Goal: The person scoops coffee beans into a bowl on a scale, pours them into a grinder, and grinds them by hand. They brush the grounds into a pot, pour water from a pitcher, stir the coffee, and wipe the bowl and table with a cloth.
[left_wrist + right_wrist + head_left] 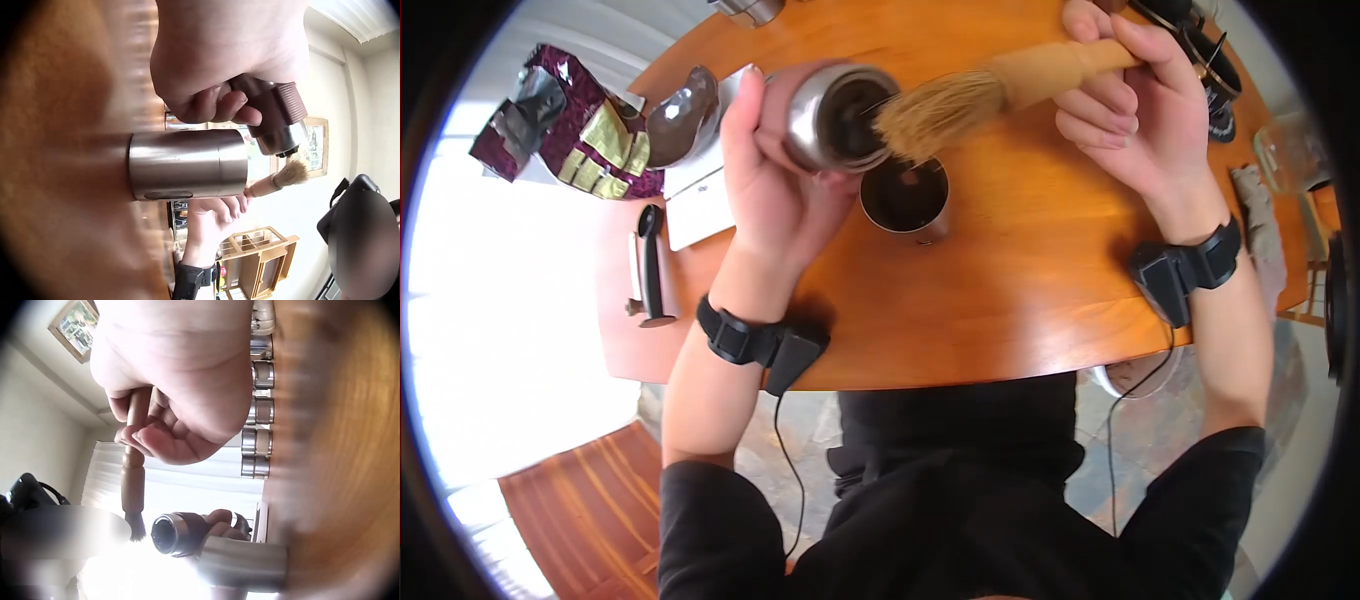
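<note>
My left hand point(765, 195) grips the body of a hand coffee grinder point(805, 115), brown with a steel end. The grinder is tilted, its dark burr opening facing right. In my right hand point(1150, 135) I pinch a brush point(1040, 78) by its wooden handle, its pale bristles right at the grinder's opening. Below them a steel cup point(187, 162) stands upright on the table, dark inside in the head view. The right wrist view shows the fingers point(172, 444) curled around the brush handle.
On the left are a purple foil bag point(575, 95), a shiny brown dish point(682, 125), a white flat device point(700, 212) and a black scoop point(650, 260). Several metal tins point(257, 442) line the far side. A grey cloth point(1258, 225) lies at the right edge of the wooden table point(1000, 300).
</note>
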Demonstrator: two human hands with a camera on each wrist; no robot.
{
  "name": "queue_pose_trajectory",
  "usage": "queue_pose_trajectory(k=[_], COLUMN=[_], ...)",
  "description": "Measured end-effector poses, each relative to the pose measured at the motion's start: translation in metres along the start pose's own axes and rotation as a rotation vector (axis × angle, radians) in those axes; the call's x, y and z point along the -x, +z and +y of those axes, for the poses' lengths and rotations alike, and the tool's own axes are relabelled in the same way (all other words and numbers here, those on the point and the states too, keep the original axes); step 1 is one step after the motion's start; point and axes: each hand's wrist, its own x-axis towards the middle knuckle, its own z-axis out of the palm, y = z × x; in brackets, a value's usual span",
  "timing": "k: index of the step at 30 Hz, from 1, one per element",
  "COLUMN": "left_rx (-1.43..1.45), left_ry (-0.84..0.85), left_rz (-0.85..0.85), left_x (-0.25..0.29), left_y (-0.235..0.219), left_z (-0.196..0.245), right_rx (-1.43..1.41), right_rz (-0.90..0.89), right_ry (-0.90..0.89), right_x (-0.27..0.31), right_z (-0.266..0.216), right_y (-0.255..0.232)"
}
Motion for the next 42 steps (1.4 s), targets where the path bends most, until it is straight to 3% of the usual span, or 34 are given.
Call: queue_pose_trajectory(k=[2,5,8,10,14,17,19,28,34,36,42], left_rx=[0.062,0.069,0.046,0.098,0.104,0.121,0.078,0.031,0.092,0.090,0.091], left_ry=[0.045,0.007,0.008,-0.028,-0.016,0.014,0.015,0.098,0.104,0.102,0.059], left_rz=[-0.042,0.144,0.199,0.100,0.059,0.183,0.108,0.072,0.036,0.050,0.129], left_x=[0.005,0.019,0.022,0.020,0.020,0.022,0.023,0.025,0.024,0.025,0.025], left_y=[-0.008,0.002,-0.004,-0.012,-0.007,-0.003,-0.009,-0.006,-0.009,-0.010,0.001], left_z=[0.002,0.002,-0.001,0.000,-0.001,-0.002,-0.001,-0.002,-0.002,-0.001,-0.002], right_rx=[-0.035,0.099,0.161,0.109,0.111,0.124,0.156,0.188,0.273,0.421,0.219], right_rz=[0.005,0.026,0.092,0.089,0.054,0.038,0.001,0.134,0.395,0.244,0.325], right_ry=[-0.025,-0.072,-0.101,-0.099,-0.122,-0.116,-0.109,-0.059,0.019,-0.027,-0.092], right_x=[0.000,-0.004,-0.004,-0.003,-0.005,-0.005,-0.005,-0.004,-0.001,0.001,0.000], right_z=[0.006,0.010,0.008,0.008,0.013,0.012,0.011,0.013,0.004,0.002,-0.002], right_y=[-0.006,-0.012,-0.010,-0.012,-0.010,-0.007,-0.007,-0.016,0.013,-0.007,0.026])
